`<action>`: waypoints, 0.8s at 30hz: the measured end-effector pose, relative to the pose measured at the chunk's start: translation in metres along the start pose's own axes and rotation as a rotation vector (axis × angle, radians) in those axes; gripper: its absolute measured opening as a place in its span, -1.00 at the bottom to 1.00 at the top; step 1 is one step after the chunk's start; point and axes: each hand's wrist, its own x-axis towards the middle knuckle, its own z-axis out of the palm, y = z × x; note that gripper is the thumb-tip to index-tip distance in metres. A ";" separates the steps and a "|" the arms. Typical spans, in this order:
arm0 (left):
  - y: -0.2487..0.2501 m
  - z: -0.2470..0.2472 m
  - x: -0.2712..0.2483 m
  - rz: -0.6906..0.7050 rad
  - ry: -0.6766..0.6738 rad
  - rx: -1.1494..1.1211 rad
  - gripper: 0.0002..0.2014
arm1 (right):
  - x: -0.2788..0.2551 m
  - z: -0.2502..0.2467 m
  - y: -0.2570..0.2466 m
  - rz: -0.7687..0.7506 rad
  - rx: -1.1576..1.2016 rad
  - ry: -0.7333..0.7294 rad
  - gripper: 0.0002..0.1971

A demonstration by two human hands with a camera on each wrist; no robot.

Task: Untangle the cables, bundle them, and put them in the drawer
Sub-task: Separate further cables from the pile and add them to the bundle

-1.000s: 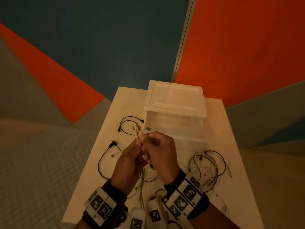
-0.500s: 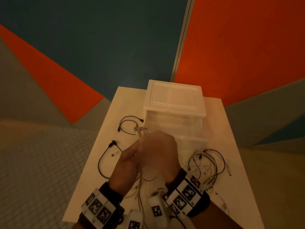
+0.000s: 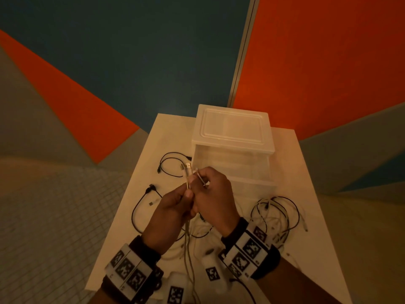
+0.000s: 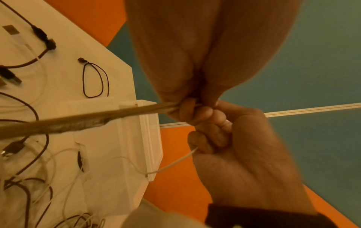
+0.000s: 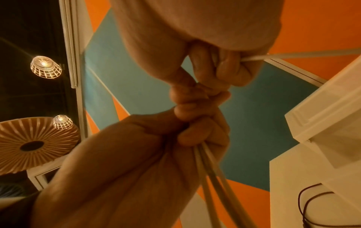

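Gripping white cables (image 3: 188, 172) at centre frame, left hand (image 3: 168, 218) and right hand (image 3: 213, 199) both clamped on them, touching, below the drawer box (image 3: 233, 132).

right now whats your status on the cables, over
Both hands up over the table: left hand grips the white cable bunch, right hand pinches one strand. Tangled pile waits on the table. Drawer unit shut, nothing blocking it.
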 end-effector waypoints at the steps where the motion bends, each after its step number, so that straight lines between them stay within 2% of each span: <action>1: 0.000 0.000 0.001 -0.015 0.006 -0.003 -0.61 | 0.001 0.000 -0.001 -0.007 0.004 0.005 -0.89; 5: -0.002 0.000 0.002 -0.052 0.050 -0.004 -0.64 | 0.003 -0.004 -0.003 -0.029 -0.010 -0.071 -0.89; 9: -0.008 -0.002 0.005 -0.071 0.120 -0.030 -0.72 | 0.001 -0.004 0.002 -0.094 0.018 0.053 -0.81; 14: -0.004 0.005 0.004 -0.072 0.108 -0.074 -0.70 | -0.006 0.004 0.003 -0.135 -0.031 0.087 -0.84; 20: -0.006 0.006 0.001 -0.057 0.085 -0.058 -0.62 | -0.009 -0.001 0.000 -0.081 0.078 0.089 -0.91; 24: -0.009 0.005 0.000 -0.019 0.096 -0.043 -0.67 | -0.006 0.000 0.002 0.045 0.179 0.073 -0.78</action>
